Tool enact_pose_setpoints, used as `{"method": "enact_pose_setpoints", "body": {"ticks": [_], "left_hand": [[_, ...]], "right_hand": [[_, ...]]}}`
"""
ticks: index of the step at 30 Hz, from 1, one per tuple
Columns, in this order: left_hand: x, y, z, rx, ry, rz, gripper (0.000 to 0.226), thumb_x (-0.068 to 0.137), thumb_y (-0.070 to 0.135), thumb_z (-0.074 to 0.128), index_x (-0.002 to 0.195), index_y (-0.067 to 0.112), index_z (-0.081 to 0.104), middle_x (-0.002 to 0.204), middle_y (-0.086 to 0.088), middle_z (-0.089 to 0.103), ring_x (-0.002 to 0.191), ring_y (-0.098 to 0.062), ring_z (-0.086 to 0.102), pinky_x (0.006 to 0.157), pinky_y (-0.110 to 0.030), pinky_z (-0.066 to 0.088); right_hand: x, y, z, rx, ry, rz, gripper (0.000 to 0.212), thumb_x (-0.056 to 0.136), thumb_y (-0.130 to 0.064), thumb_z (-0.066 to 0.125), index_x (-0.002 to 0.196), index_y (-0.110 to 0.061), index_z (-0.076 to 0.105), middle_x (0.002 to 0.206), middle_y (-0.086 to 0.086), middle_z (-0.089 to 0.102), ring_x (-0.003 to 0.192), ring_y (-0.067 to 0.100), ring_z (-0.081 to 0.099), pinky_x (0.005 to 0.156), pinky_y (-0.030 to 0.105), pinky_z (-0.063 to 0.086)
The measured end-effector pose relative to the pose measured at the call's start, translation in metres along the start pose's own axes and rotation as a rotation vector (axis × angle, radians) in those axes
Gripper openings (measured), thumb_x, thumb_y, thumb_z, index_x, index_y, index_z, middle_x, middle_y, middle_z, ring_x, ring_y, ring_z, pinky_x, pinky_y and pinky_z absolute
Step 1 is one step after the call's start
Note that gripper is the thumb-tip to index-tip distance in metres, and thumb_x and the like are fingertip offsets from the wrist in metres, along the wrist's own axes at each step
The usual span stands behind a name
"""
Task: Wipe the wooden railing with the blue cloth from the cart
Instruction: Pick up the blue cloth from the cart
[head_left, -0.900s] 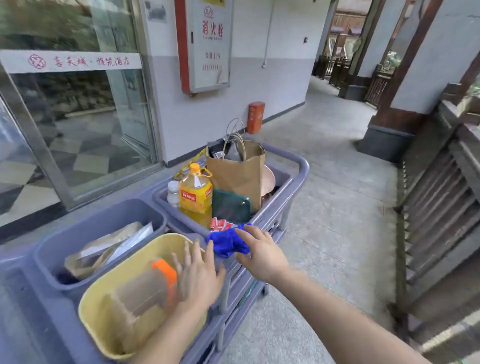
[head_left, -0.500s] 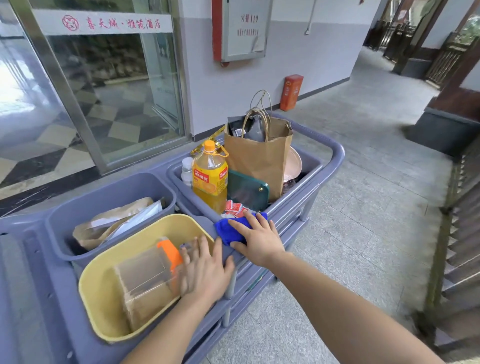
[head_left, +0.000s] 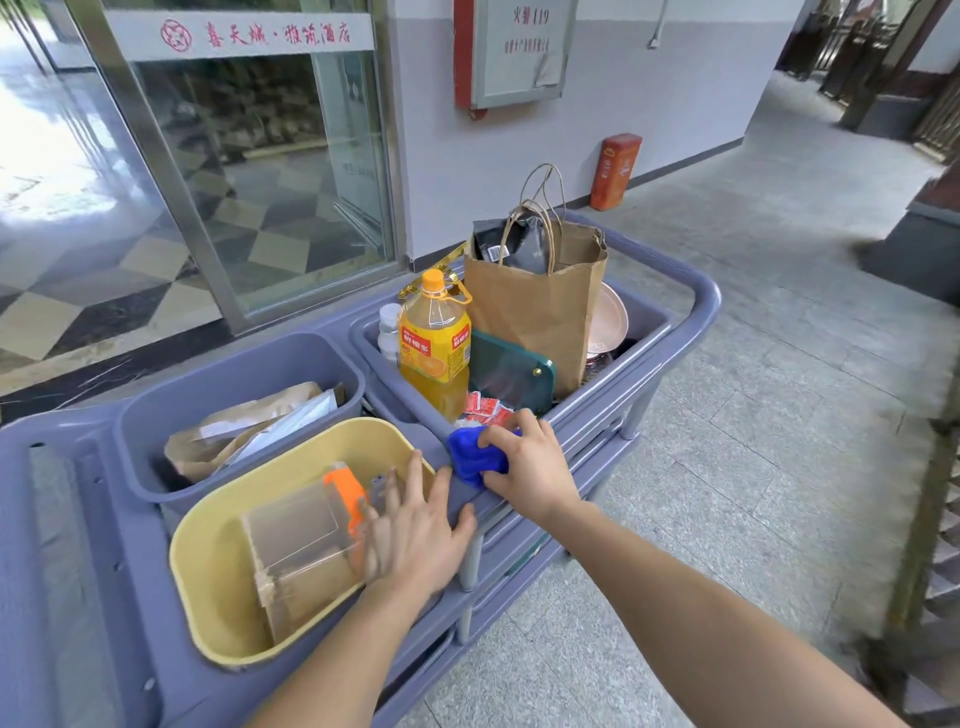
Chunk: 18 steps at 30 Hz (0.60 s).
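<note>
The blue cloth (head_left: 475, 457) lies bunched on the near rim of the grey cart (head_left: 709, 306), at the corner of the far tub and just beside the yellow bin (head_left: 208, 587). The right hand (head_left: 530, 467) rests on top of it, fingers (head_left: 496, 441) curled over the fabric and closed around it; the thumb presses its lower edge. Part of the cloth is hidden under the palm. The left hand (head_left: 415, 525) is flat and spread, fingers apart, holding nothing, over the yellow bin's near rim; its fingertips are motion-blurred. Behind the cloth stand an orange bottle (head_left: 434, 348) and a brown paper bag (head_left: 545, 306). The wooden railing (head_left: 930, 519) is cut off at the right edge and blurred; little detail can be made out.
</note>
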<state>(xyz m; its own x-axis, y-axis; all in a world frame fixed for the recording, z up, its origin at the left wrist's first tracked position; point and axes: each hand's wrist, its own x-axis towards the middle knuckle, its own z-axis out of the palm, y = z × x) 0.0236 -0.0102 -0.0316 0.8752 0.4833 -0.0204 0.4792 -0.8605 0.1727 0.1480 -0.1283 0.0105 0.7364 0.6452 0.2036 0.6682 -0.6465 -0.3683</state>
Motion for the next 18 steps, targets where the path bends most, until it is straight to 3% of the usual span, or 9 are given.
{"method": "enact_pose_setpoints", "body": {"ticks": [9, 13, 18], "left_hand": [[0.001, -0.004, -0.009, -0.054, -0.011, 0.040, 0.064, 0.093, 0.062, 0.035, 0.150, 0.032, 0.030, 0.164, -0.007, 0.013, 0.151, -0.033, 0.017, 0.115, -0.064, 0.024], [0.003, 0.014, -0.028, -0.081, 0.048, 0.155, 0.065, 0.095, 0.057, 0.040, 0.152, 0.027, 0.030, 0.165, -0.011, 0.016, 0.153, -0.032, 0.014, 0.118, -0.064, 0.018], [0.000, 0.052, -0.043, -0.099, 0.058, 0.353, 0.068, 0.096, 0.057, 0.040, 0.155, 0.027, 0.026, 0.165, -0.011, 0.016, 0.154, -0.030, 0.010, 0.120, -0.061, 0.015]], "right_hand": [[-0.023, 0.007, -0.041, 0.127, 0.168, 0.162, 0.039, 0.063, -0.017, 0.066, 0.101, -0.027, 0.062, 0.101, 0.005, 0.047, 0.085, 0.030, 0.044, 0.077, 0.036, 0.043], [-0.046, 0.017, -0.067, 0.151, 0.250, 0.279, 0.039, 0.063, -0.016, 0.067, 0.100, -0.028, 0.063, 0.098, 0.003, 0.047, 0.087, 0.029, 0.046, 0.075, 0.031, 0.039], [-0.102, 0.034, -0.097, 0.148, 0.346, 0.439, 0.038, 0.064, -0.016, 0.066, 0.098, -0.031, 0.063, 0.100, 0.001, 0.047, 0.088, 0.027, 0.050, 0.076, 0.034, 0.046]]}}
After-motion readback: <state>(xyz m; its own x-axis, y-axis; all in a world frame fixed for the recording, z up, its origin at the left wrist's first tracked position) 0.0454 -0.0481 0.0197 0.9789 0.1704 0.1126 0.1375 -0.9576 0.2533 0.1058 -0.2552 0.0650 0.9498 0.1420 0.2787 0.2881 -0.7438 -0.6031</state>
